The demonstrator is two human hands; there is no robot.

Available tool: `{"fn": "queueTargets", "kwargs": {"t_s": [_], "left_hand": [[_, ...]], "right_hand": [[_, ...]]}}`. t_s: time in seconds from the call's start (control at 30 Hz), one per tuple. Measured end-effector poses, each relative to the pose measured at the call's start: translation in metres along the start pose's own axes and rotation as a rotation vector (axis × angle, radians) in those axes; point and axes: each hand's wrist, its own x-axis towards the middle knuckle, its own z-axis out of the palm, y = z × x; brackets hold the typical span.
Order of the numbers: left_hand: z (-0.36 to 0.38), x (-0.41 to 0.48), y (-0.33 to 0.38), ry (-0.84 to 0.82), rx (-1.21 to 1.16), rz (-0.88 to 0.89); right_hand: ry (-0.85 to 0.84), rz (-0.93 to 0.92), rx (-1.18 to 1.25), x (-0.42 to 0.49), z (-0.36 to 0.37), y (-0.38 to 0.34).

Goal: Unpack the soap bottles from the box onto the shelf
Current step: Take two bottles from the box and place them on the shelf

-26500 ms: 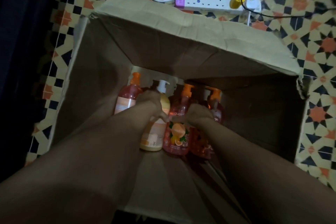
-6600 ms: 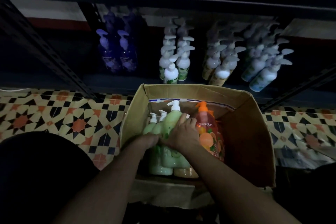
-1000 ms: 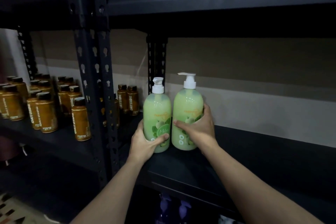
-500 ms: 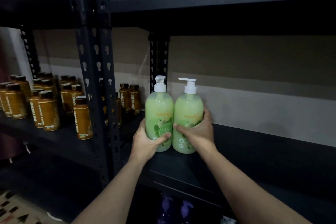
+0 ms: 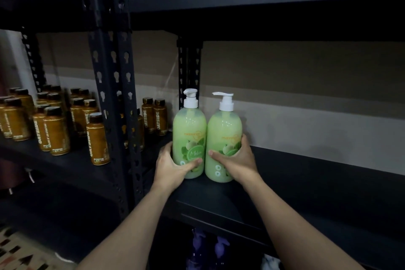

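Where the view begins at nine o'clock, a crowd of brown bottles [image 5: 54, 131] with dark caps stands on a dark board, cut off from the rest by a perforated post [image 5: 114, 98]. Just past the post, the left hand [image 5: 173, 166] wraps round the lower part of the left soap bottle [image 5: 189, 129], thumb across the label, fingers hidden behind. Touching that bottle at its three o'clock side is the right soap bottle [image 5: 223, 136], gripped low by the right hand [image 5: 240, 160], thumb in front and fingers curled round the far side. Both green bottles are upright, white pumps on top, bases on the black shelf [image 5: 317, 186] near its left end. At six o'clock, under that shelf, purple pump bottles [image 5: 200, 247] show dimly; patterned floor tiles [image 5: 15, 254] lie at seven o'clock.
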Motion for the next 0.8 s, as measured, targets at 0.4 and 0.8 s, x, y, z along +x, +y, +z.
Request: {"fn": "queueTargets", "kwargs": {"t_s": [0.4,0.8], "left_hand": [[0.0014,-0.0003,0.0029,-0.001,-0.034,0.036],[0.0011,-0.0007,0.0032,0.002,0.003,0.035]], "right_hand": [[0.001,-0.016,-0.005,0.0032,0.0046,0.007],[-0.011,0.002,0.013,0.0044,0.0057,0.009]]}}
